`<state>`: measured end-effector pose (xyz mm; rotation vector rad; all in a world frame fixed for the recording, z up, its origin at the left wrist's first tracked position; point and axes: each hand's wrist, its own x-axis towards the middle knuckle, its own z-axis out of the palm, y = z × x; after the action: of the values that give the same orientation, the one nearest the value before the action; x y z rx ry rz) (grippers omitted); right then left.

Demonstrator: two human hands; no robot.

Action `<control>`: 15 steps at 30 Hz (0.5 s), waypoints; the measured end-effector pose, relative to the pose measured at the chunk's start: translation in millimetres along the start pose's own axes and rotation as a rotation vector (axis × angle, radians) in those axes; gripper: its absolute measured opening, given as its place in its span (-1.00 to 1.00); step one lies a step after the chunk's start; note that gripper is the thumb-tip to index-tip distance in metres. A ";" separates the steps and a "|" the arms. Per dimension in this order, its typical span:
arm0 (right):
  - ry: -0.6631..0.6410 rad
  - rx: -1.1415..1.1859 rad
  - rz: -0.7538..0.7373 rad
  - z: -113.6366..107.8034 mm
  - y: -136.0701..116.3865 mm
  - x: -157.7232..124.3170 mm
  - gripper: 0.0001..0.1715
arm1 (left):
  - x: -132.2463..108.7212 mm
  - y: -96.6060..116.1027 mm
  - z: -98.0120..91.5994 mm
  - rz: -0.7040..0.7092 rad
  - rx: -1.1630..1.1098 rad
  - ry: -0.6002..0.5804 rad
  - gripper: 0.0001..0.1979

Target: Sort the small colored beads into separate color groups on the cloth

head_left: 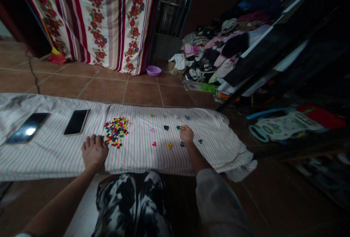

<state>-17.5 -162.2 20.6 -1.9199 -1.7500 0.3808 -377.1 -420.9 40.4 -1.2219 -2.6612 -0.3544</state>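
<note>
A pile of small multicoloured pieces (117, 132), bead-like, lies on a striped cloth (131, 160). My left hand (94, 152) rests at the pile's left edge, palm down, fingers slightly apart and a little bent. To the right, my right hand (187, 134) has thumb and finger pinched at a small green cluster (178, 127); whatever is between the fingertips is too small to make out. Around it sit little single-colour groups, among them a black cluster (166, 128), a yellow cluster (169, 145), a red cluster (154, 144) and a purple cluster (182, 144).
Two phones, a left phone (28, 128) and a right phone (77, 122), lie left of the pile. Beyond the cloth are a tiled floor (109, 87), a purple basin (154, 70), a flowered curtain (109, 22) and a clothes heap (213, 51). A broom (56, 55) stands far left.
</note>
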 end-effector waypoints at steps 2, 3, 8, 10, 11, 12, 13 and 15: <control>0.006 0.053 -0.002 1.1 3.1 0.8 -0.66 | 0.2 -0.7 1.2 -0.002 0.002 -0.005 -0.61; 0.006 0.080 -0.001 1.3 4.5 1.2 -0.67 | 0.3 -1.0 1.8 -0.002 0.004 -0.005 -0.61; -0.015 0.171 0.001 0.9 7.4 2.1 -0.69 | 0.5 -1.9 3.5 0.004 0.003 0.010 -0.61; -0.018 0.184 -0.001 -0.1 7.1 1.4 -0.70 | 0.5 -2.1 3.4 0.002 -0.001 0.012 -0.61; -0.018 0.190 -0.002 -0.8 6.8 0.8 -0.70 | 0.4 -2.2 3.4 0.004 -0.001 0.015 -0.62; -0.016 0.194 -0.002 -1.7 6.5 -0.1 -0.69 | 0.4 -2.4 3.4 0.008 -0.001 0.020 -0.62; -0.013 0.196 -0.001 -2.8 6.0 -1.1 -0.69 | 0.3 -2.5 3.6 0.012 0.000 0.026 -0.62; -0.003 0.190 0.004 -5.3 4.1 -3.8 -0.69 | 0.3 -2.9 4.3 0.020 0.001 0.041 -0.63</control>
<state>-11.7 -167.0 22.3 -1.7892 -1.6486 0.5319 -379.8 -421.3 36.0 -1.2264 -2.6125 -0.3704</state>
